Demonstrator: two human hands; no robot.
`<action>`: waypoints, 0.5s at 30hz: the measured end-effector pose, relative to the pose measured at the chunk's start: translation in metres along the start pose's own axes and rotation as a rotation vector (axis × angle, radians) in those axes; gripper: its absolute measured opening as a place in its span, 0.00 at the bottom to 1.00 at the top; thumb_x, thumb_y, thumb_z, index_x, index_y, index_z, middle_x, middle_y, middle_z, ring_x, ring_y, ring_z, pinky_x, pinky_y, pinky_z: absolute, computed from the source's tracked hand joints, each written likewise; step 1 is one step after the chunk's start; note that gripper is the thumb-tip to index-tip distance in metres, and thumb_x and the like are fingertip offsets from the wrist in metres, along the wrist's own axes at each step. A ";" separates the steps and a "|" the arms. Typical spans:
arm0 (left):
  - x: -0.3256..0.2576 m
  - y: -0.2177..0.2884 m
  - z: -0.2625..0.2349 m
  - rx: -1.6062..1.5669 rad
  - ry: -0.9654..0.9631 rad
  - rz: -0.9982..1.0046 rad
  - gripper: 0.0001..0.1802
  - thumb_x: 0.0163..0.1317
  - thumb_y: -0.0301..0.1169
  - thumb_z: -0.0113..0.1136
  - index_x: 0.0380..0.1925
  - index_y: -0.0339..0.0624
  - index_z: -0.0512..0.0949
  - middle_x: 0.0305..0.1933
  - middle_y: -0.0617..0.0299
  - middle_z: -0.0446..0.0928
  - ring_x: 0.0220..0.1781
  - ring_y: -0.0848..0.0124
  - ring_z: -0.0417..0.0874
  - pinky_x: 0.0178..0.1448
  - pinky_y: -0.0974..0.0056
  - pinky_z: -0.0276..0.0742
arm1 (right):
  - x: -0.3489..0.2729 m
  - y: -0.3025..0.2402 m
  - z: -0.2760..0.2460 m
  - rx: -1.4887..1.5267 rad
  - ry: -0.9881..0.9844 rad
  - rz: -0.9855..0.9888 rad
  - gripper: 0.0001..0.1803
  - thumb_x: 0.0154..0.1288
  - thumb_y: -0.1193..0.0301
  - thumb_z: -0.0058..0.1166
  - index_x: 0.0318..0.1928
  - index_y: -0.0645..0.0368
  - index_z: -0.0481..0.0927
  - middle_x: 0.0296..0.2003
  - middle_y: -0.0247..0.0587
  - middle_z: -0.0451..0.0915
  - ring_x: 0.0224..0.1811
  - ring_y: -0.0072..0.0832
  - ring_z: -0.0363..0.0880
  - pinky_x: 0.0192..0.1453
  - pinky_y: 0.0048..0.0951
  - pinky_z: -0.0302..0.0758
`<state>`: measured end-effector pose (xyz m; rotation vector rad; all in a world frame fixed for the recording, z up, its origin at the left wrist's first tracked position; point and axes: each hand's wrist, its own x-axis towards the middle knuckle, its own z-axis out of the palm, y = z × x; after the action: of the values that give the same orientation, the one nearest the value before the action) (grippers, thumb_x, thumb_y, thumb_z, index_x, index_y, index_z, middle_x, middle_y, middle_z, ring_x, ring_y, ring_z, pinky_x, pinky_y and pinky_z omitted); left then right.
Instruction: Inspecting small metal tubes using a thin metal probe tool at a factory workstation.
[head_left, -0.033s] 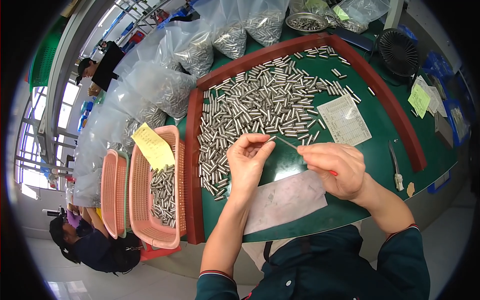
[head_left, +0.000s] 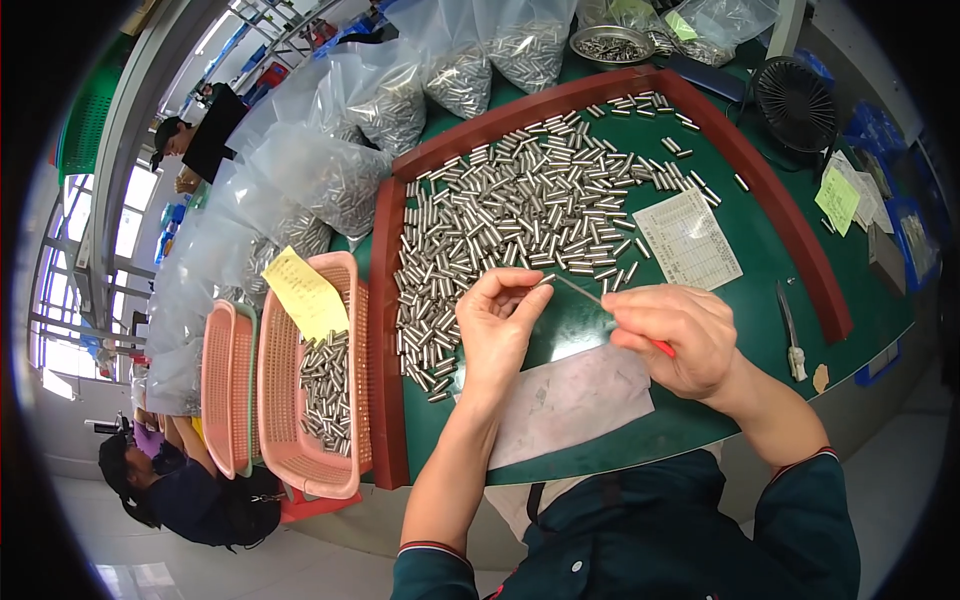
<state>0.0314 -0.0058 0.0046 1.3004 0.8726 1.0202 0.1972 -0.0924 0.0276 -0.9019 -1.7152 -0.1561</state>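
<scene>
My left hand (head_left: 500, 318) is closed, pinching a small metal cylinder (head_left: 546, 280) between thumb and forefinger, mostly hidden by the fingertips. In my right hand (head_left: 680, 338) is a slim tool with a thin metal shaft (head_left: 578, 291) and a red handle (head_left: 663, 348), which shows between the fingers. The shaft's tip meets or nearly meets the cylinder. Beyond both hands spreads a large heap of short, shiny metal cylinders (head_left: 530, 190) on the green tabletop (head_left: 575, 335). A pale, smudged cloth (head_left: 570, 403) lies below the hands.
A dark red wooden frame (head_left: 388, 330) borders the heap. Left of it stand pink baskets (head_left: 272, 400), one holding cylinders and a yellow note (head_left: 305, 290). Filled plastic bags (head_left: 330, 180) line the back left. A printed sheet (head_left: 690, 240), tweezers (head_left: 790, 330) and a black fan (head_left: 796, 105) are rightward.
My right hand has shifted slightly right, and more of the red handle shows. My left hand has moved only a little, still pinching the cylinder.
</scene>
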 end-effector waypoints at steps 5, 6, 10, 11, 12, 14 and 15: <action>0.005 -0.003 -0.007 -0.067 -0.006 -0.109 0.07 0.52 0.17 0.61 0.32 0.35 0.76 0.32 0.63 0.78 0.33 0.79 0.78 0.40 0.76 0.74 | 0.005 -0.005 -0.009 -0.028 0.063 0.025 0.11 0.54 0.75 0.61 0.35 0.64 0.73 0.28 0.46 0.80 0.28 0.36 0.82 0.29 0.28 0.79; 0.006 -0.004 -0.008 -0.068 -0.006 -0.109 0.07 0.52 0.17 0.61 0.32 0.35 0.76 0.32 0.63 0.78 0.33 0.79 0.78 0.40 0.76 0.74 | 0.005 -0.005 -0.008 -0.050 0.091 0.037 0.12 0.54 0.75 0.61 0.36 0.64 0.73 0.28 0.46 0.80 0.28 0.36 0.82 0.30 0.28 0.79; 0.008 -0.009 -0.014 -0.290 -0.073 -0.221 0.08 0.55 0.18 0.60 0.35 0.36 0.74 0.33 0.60 0.79 0.34 0.76 0.79 0.44 0.73 0.75 | 0.002 -0.001 -0.002 -0.038 0.102 0.023 0.10 0.56 0.76 0.59 0.36 0.65 0.72 0.29 0.47 0.80 0.29 0.36 0.82 0.30 0.28 0.79; 0.008 -0.009 -0.014 -0.326 -0.086 -0.246 0.09 0.55 0.18 0.59 0.36 0.36 0.74 0.33 0.60 0.79 0.34 0.76 0.79 0.44 0.73 0.75 | 0.002 0.000 -0.001 -0.038 0.102 0.023 0.10 0.56 0.76 0.59 0.36 0.65 0.72 0.29 0.47 0.80 0.29 0.36 0.82 0.30 0.28 0.79; 0.008 -0.009 -0.014 -0.363 -0.100 -0.272 0.09 0.55 0.18 0.59 0.36 0.36 0.74 0.34 0.60 0.79 0.35 0.75 0.79 0.44 0.72 0.75 | 0.002 0.000 -0.001 -0.021 0.108 0.025 0.10 0.56 0.76 0.58 0.36 0.65 0.72 0.29 0.47 0.80 0.29 0.36 0.82 0.29 0.28 0.79; 0.008 -0.009 -0.013 -0.363 -0.116 -0.275 0.09 0.55 0.18 0.59 0.36 0.37 0.73 0.34 0.60 0.78 0.35 0.75 0.80 0.45 0.72 0.75 | 0.001 0.001 0.000 -0.006 0.115 0.027 0.10 0.57 0.76 0.58 0.36 0.65 0.72 0.29 0.47 0.80 0.29 0.36 0.82 0.29 0.28 0.79; 0.008 -0.009 -0.013 -0.363 -0.128 -0.278 0.10 0.55 0.18 0.59 0.37 0.37 0.73 0.34 0.60 0.78 0.35 0.74 0.80 0.45 0.72 0.76 | 0.000 0.002 0.001 0.012 0.112 0.029 0.10 0.58 0.75 0.57 0.36 0.65 0.71 0.29 0.47 0.80 0.28 0.36 0.82 0.29 0.28 0.79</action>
<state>0.0227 0.0063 -0.0056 0.8986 0.7075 0.8201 0.1978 -0.0908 0.0269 -0.8924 -1.5969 -0.1742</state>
